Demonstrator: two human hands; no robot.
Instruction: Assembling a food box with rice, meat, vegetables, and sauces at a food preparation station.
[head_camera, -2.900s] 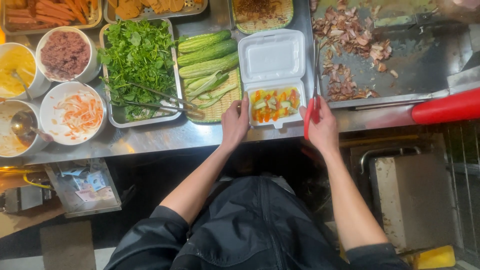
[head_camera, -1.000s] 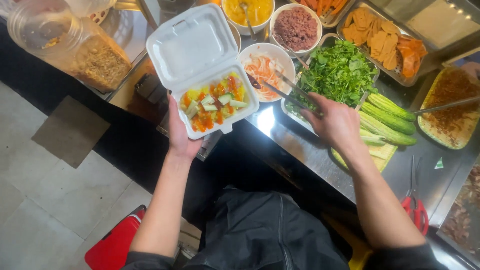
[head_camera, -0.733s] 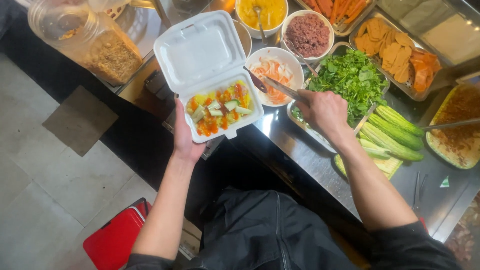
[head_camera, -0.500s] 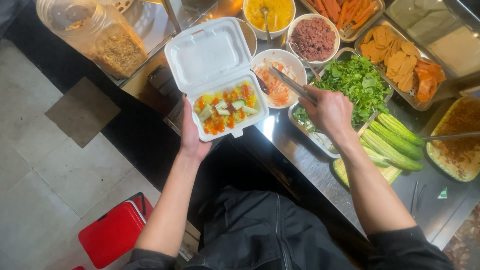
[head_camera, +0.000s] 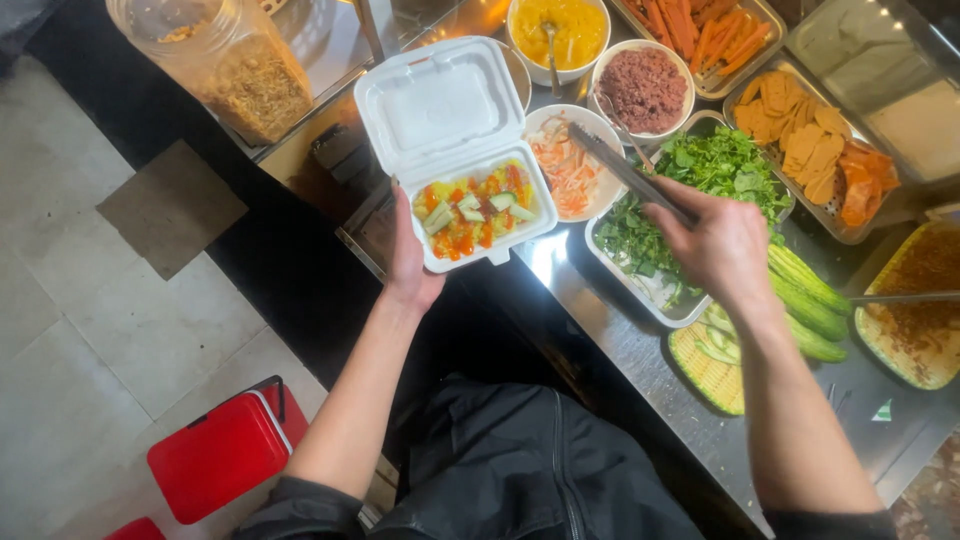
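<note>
**Foam box in my left hand, tongs in my right over the food table**

I look straight down at my two hands from the head camera. My left hand (head_camera: 408, 262) is closed around the near edge of a white foam box (head_camera: 455, 150), fingers underneath and thumb along its side, holding it up just off the edge of the steel table (head_camera: 600, 330). The box's hinged lid stands open, tipped away from me. Its lower half holds chopped cucumber, orange carrot pieces and red sauce.

My right hand (head_camera: 722, 245) is to the right of the box, near it but not touching. It is clamped around the handles of metal tongs (head_camera: 628, 172). The tongs point up and left, and their tips sit over the white bowl of shredded carrot and radish (head_camera: 570, 165), which stands just beside the box's right edge. I cannot tell whether the tips are pinching any food.

Under my right hand lies a steel tray of green herbs (head_camera: 700, 190). Whole cucumbers (head_camera: 805, 300) lie to the right of my wrist, beside a woven yellow mat. Beyond the tongs stand a bowl of minced brown meat (head_camera: 643, 90) and a bowl of yellow sauce with a spoon (head_camera: 555, 30). A tray of orange fried slices (head_camera: 815, 150) sits at the far right. A clear jar of brown flakes (head_camera: 235, 70) stands far left. A red stool (head_camera: 225, 455) is on the tiled floor below.
</note>
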